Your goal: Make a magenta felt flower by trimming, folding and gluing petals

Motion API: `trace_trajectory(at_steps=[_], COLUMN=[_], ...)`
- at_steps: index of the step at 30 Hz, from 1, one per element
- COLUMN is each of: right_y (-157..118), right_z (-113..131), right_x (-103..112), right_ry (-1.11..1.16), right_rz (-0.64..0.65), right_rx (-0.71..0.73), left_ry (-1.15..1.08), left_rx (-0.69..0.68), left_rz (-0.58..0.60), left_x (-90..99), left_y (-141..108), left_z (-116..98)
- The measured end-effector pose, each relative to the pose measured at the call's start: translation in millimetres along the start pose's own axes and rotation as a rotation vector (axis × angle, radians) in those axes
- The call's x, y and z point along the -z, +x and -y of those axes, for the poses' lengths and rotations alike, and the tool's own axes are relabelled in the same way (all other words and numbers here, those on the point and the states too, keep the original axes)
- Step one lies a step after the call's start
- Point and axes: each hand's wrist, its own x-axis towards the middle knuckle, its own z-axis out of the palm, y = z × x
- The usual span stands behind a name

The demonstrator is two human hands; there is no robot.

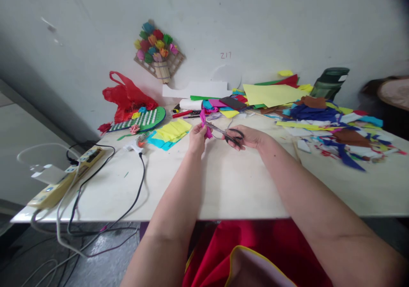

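White table point(239, 189) with paper scraps point(348, 137) by pale wall point(287, 27), left hand point(197, 137) tight on pink paper point(203, 116), right hand point(252, 136) round scissors point(225, 133)

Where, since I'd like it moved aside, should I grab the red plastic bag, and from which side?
I'd take the red plastic bag by the loop at its upper left, probably from above: that loop stands up free, while the rest is crumpled, the green board lies across its lower front, and the wall is close behind.
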Motion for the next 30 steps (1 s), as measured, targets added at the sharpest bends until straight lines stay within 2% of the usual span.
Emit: trace_trajectory(at_steps=[14, 30], right_y=[0.5, -1.0], right_z=[0.3, 3.7], right_x=[0.6, -1.0], right_ry=[0.016, -0.02], right_rz=[0.0, -0.016], right_rx=[-0.006, -0.026], left_ry=[-0.045, -0.009], left_rx=[-0.055, -0.04], left_rz=[0.02, -0.005], left_x=[4.4, 3.5], left_y=[5.4, 5.6], left_z=[3.8, 3.5])
